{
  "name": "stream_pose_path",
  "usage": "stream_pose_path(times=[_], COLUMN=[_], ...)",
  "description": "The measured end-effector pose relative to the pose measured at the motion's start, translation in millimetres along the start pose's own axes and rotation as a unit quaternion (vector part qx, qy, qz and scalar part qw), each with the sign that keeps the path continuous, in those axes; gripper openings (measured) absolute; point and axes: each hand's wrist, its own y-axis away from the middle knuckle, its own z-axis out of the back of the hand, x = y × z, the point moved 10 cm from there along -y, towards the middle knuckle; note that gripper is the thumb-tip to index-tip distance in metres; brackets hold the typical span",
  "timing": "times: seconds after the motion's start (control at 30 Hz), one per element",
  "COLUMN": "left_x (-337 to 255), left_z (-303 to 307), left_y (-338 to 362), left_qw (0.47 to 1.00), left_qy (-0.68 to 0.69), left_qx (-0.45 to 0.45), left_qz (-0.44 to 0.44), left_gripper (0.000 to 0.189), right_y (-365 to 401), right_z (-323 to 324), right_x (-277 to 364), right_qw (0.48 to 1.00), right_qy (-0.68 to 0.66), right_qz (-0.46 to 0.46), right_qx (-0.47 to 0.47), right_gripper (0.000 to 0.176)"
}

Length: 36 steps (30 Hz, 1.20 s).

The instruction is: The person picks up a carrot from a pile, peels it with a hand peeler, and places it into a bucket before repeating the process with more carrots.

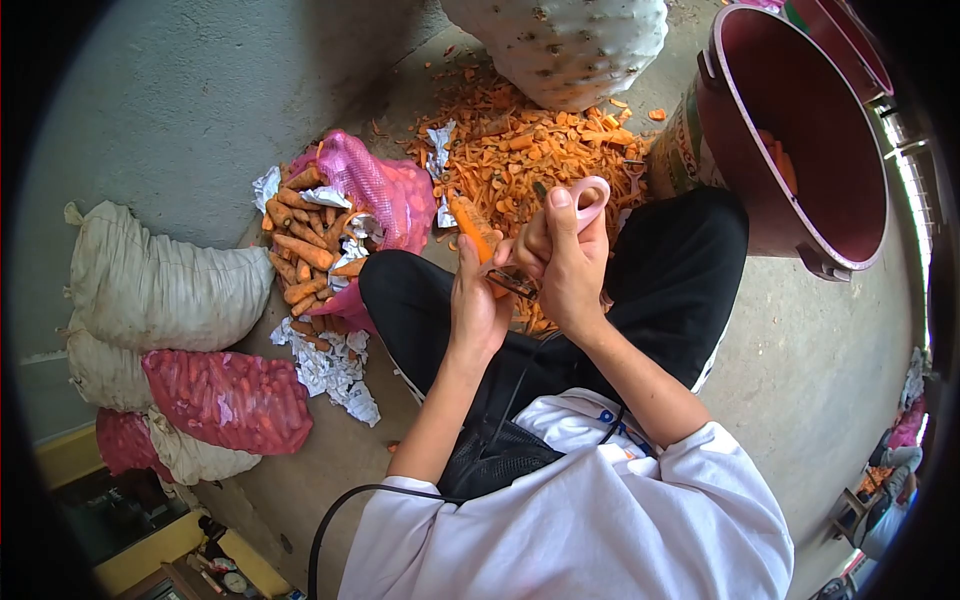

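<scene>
A partly peeled carrot tilts upward from my left hand, its lower end among my fingers. My right hand is closed around a pink-handled peeler, whose loop end shows above my thumb. The peeler's dark blade part lies between my two hands, beside the carrot. Beyond my hands, a heap of orange peelings covers the floor. Unpeeled carrots spill from an open pink mesh sack with crumpled paper at the left.
A large maroon tub with carrots inside stands at the upper right. A bulging white sack rests behind the peelings. White sacks and a full red mesh sack lie at the left. A black cable crosses my lap.
</scene>
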Motion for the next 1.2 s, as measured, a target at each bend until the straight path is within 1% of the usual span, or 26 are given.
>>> stream_pose_path(times=[0.07,0.17,0.27,0.37,0.47,0.57,0.6,0.7,0.77,0.87,0.97,1.07,1.1,1.13,1.2], left_x=[-0.4,3.1,15.3,15.4,27.7,29.2,29.8,25.3,23.8,25.3,32.0,20.6,12.7,3.4,-5.7], left_z=[-4.8,8.7,13.9,3.8,-0.6,4.8,6.9,9.0,5.4,0.5,7.0,5.8,11.1,16.9,26.7], left_y=[2.5,1.4,1.1,6.8,14.0,12.9,10.8,3.3,6.4,12.5,13.7,17.0,16.5,15.8,14.8], left_qw=[1.0,0.998,0.998,0.997,0.998,0.996,0.996,0.996,0.997,0.998,0.997,0.99,0.97,0.939,0.924], left_qy=[-0.023,-0.059,0.005,-0.04,-0.024,-0.078,-0.08,-0.079,-0.065,-0.024,-0.05,-0.138,-0.236,-0.332,-0.37], left_qx=[-0.011,-0.001,0.012,0.02,-0.03,-0.004,0.0,0.007,0.001,0.015,0.016,0.028,0.019,0.009,-0.017], left_qz=[0.012,0.024,0.061,0.068,0.048,0.051,0.047,0.04,0.052,0.055,0.054,-0.007,-0.046,-0.085,-0.098], left_gripper=[0.039,0.043,0.032,0.039,0.038,0.038,0.035,0.029,0.026,0.018,0.013,0.012,0.014,0.017,0.024], right_y=[0.1,-0.8,-4.7,-6.7,-16.9,-15.2,-16.5,-11.1,-7.2,-2.5,0.5,-1.0,-3.1,-5.0,-15.3], right_z=[3.1,-4.2,-2.7,6.9,15.2,21.2,22.5,18.0,8.6,6.7,6.6,9.0,8.0,4.0,-4.7], right_x=[-1.3,-2.2,-11.5,-16.2,-9.7,-13.3,-15.3,-20.8,-16.0,-13.1,-14.4,-24.0,-28.2,-32.5,-28.0], right_qw=[1.0,0.999,0.997,0.996,0.998,0.995,0.996,0.994,0.994,0.994,0.992,0.989,0.988,0.989,0.992], right_qy=[0.0,0.016,0.028,0.032,0.05,0.072,0.056,0.012,0.022,0.045,0.059,0.067,0.069,0.04,0.075], right_qz=[-0.004,-0.026,-0.065,-0.083,-0.032,-0.068,-0.067,-0.103,-0.105,-0.102,-0.106,-0.126,-0.134,-0.14,-0.09], right_qx=[-0.014,0.014,0.025,-0.001,-0.008,-0.026,-0.01,-0.019,-0.01,0.002,0.025,0.034,0.036,0.036,0.043], right_gripper=[0.02,0.02,0.02,0.021,0.021,0.021,0.022,0.022,0.021,0.02,0.02,0.022,0.022,0.023,0.022])
